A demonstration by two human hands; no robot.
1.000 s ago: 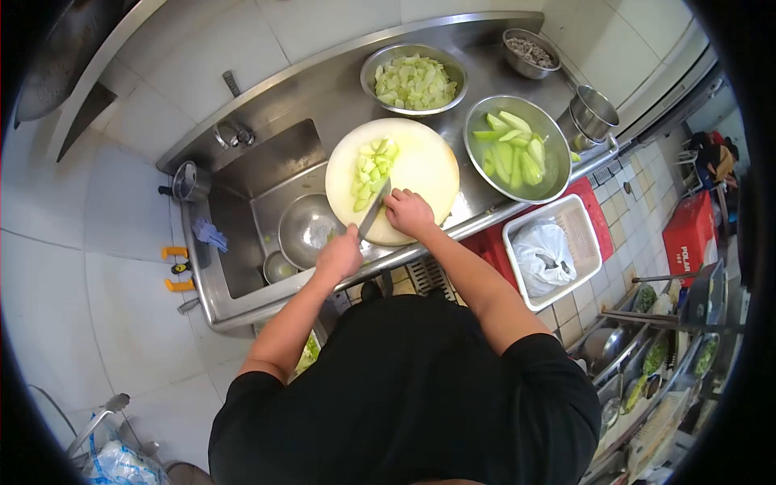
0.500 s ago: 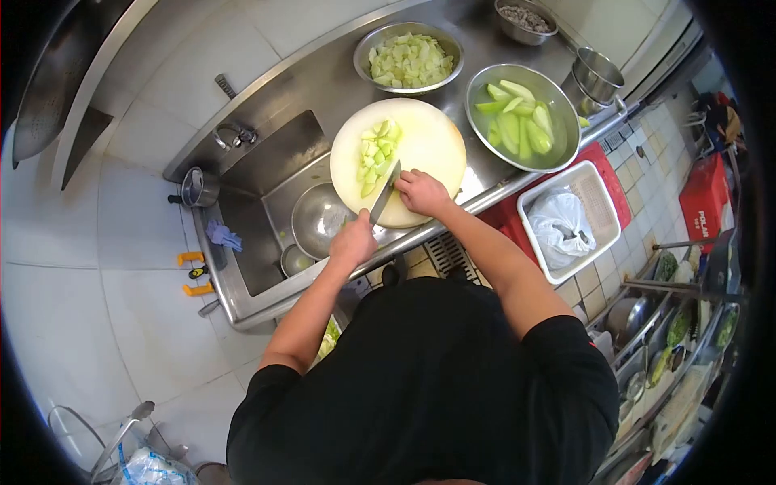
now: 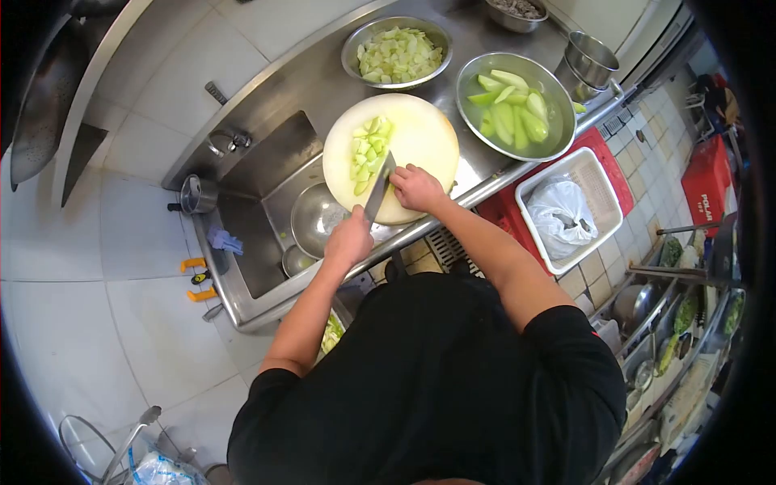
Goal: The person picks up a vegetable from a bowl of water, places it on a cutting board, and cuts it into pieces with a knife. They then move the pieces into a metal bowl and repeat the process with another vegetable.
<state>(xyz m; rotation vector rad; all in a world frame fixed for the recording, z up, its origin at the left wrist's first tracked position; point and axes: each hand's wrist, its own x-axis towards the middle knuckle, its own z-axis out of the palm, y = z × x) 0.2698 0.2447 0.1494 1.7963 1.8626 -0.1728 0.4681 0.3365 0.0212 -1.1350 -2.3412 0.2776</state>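
Observation:
My left hand (image 3: 349, 238) is wrapped round the handle of a kitchen knife (image 3: 378, 192), its blade slanting across the round white cutting board (image 3: 428, 133). Close against the blade's right side, my right hand (image 3: 418, 189) has its fingers curled down on a pale green vegetable piece, mostly hidden beneath them. Cut vegetable chunks (image 3: 371, 152) lie in a row on the board, left of the blade. Beyond the board stands a metal bowl of thin pale green slices (image 3: 400, 55). To the right, a larger metal bowl (image 3: 462, 105) holds peeled vegetable lengths in water.
Left of the board is a steel sink (image 3: 242, 242) with a metal bowl (image 3: 311, 222) inside and a faucet (image 3: 230, 142) behind. A white basket (image 3: 594, 234) with a plastic bag sits lower right. Stacked metal pots (image 3: 590, 61) stand at the counter's right end.
The whole view has shifted slightly. The knife and both hands remain at the same part of the board, with the blade a little more upright in the picture.

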